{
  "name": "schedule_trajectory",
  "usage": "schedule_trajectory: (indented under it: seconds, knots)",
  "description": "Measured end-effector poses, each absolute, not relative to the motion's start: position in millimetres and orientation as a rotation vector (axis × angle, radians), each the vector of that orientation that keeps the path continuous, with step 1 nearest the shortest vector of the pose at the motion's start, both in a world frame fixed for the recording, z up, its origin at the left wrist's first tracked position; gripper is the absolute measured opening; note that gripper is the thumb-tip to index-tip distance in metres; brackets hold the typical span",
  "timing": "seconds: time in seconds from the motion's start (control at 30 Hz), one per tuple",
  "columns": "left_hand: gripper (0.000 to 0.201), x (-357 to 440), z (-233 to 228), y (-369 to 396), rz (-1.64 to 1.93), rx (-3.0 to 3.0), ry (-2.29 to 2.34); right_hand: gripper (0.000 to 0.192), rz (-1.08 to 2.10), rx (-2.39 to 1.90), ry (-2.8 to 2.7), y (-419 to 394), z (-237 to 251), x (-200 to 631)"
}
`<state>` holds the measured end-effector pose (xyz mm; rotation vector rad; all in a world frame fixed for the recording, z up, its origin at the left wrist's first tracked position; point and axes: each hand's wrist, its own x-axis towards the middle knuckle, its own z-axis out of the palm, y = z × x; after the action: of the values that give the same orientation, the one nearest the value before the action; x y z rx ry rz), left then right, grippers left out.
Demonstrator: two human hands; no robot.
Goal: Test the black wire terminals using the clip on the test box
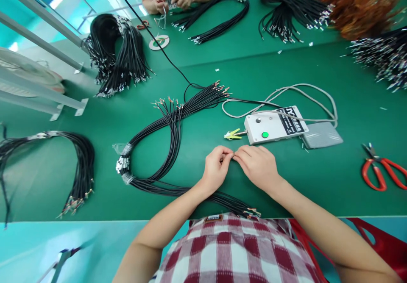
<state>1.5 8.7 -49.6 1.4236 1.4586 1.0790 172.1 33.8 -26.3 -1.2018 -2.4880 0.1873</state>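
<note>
My left hand (216,166) and my right hand (257,166) meet fingertip to fingertip over the green table, both closed in a pinch. A tiny wire end (233,155) shows between the fingertips; most of it is hidden. Under my left forearm passes a bundle of black cables (171,156), tied at its left bend, with stripped, copper-coloured ends. Just beyond my hands lies a white box (275,126) with a green button, a knob and a yellow pronged tip (233,134) on its left side.
Grey cord (327,96) loops behind the box to a grey pedal (322,135). Red-handled pliers (375,168) lie at right. More cable bundles lie left (78,164) and at the back (119,54). Across the table, a person's hands (173,1) work near a white spool (159,42).
</note>
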Motion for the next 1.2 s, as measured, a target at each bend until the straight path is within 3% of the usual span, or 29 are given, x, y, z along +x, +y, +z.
schedule_trajectory:
  seconds: [0.2, 0.4, 0.67, 1.2]
  knots:
    - [0.014, -7, -45, 16, 1.113, 1.753, 1.445, 0.030, -0.016, -1.124, -2.626, 51, -16, 166]
    - [0.010, -23, -47, 41, 1.164, 1.318, 1.538, 0.015, -0.147, -1.149, -2.678, 89, -13, 161]
    - [0.007, -25, -44, 59, 1.143, 1.367, 1.606, 0.022, -0.180, -1.152, -2.779, 110, -19, 155]
    - [0.010, -16, -50, 65, 1.092, 1.535, 1.669, 0.015, -0.163, -1.214, -2.803, 108, -12, 151]
